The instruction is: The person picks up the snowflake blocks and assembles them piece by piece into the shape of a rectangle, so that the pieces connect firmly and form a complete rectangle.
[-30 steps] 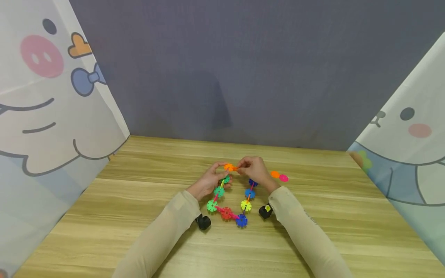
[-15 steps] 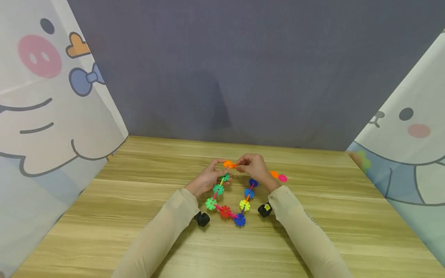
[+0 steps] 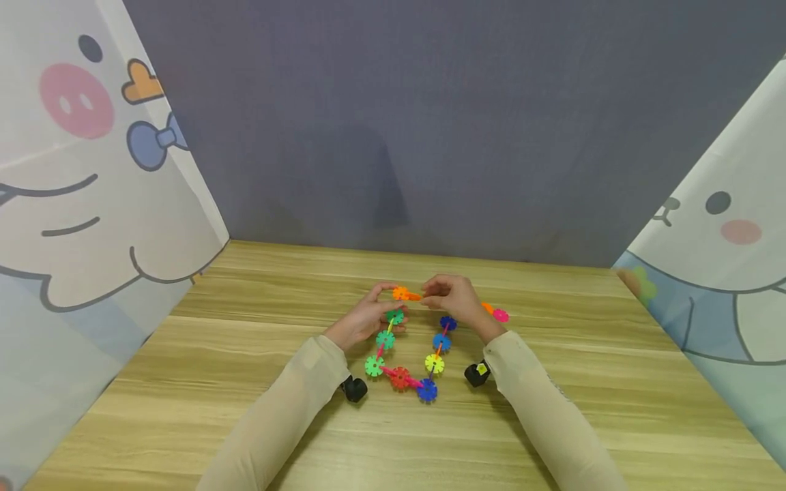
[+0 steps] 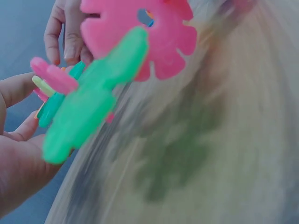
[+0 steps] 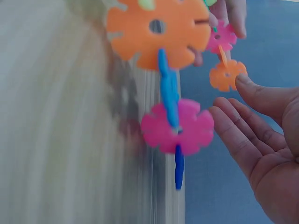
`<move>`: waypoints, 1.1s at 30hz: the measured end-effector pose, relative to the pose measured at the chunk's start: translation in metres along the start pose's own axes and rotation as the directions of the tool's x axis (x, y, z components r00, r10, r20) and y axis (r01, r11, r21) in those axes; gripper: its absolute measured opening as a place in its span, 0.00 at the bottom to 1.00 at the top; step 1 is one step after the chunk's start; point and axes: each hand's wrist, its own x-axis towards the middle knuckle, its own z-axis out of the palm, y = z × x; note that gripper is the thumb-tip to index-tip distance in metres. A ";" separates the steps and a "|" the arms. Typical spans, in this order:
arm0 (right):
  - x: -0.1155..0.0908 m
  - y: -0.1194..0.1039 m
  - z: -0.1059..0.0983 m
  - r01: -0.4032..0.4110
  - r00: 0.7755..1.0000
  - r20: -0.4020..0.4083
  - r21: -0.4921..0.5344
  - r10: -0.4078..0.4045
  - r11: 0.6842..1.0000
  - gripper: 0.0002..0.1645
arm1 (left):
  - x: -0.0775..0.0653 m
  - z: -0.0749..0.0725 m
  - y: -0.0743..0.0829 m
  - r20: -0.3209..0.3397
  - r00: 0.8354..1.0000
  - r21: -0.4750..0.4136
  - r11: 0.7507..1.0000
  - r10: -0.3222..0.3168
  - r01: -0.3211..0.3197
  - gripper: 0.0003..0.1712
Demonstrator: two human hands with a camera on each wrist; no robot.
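Observation:
A chain of notched interlocking plastic discs [image 3: 400, 378], in several colours, curves in a U over the table between the hands. My left hand [image 3: 362, 318] pinches its left end near the orange disc [image 3: 401, 293] and a green disc [image 3: 395, 316]. A second orange disc [image 5: 226, 75] sticks out edge-on towards my right hand [image 3: 456, 299]. In the right wrist view that hand's fingers are spread, with the thumb tip at or close to this disc's edge. The chain's other end, a dark blue disc [image 3: 448, 323], lies below the right hand.
Beyond the right wrist, a loose orange disc [image 3: 488, 307] and a pink disc [image 3: 501, 315] lie on the wooden table [image 3: 295, 286]. A grey panel [image 3: 393, 136] rises behind the table, with printed cloths [image 3: 110, 204] at the sides. Black wrist cameras [image 3: 354, 389] hang under both sleeves.
The fingers of my right hand have loosened from the second orange disc and drawn slightly right. The left hand still holds the chain in nearly the same place.

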 end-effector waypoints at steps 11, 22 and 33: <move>-0.011 0.005 -0.030 -0.062 0.997 -0.043 -0.017 0.061 0.998 0.18 | 0.000 -0.003 -0.001 -0.103 0.995 -0.053 0.998 0.010 -0.016 0.28; -0.025 0.016 -0.061 -0.093 0.993 -0.085 -0.103 0.084 0.990 0.18 | -0.004 -0.012 0.002 -0.101 0.995 -0.027 1.000 0.011 -0.013 0.30; -0.027 0.034 -0.085 -0.152 0.984 -0.132 -0.238 0.123 0.959 0.16 | -0.006 -0.016 0.005 -0.062 0.998 0.032 0.999 0.011 -0.009 0.29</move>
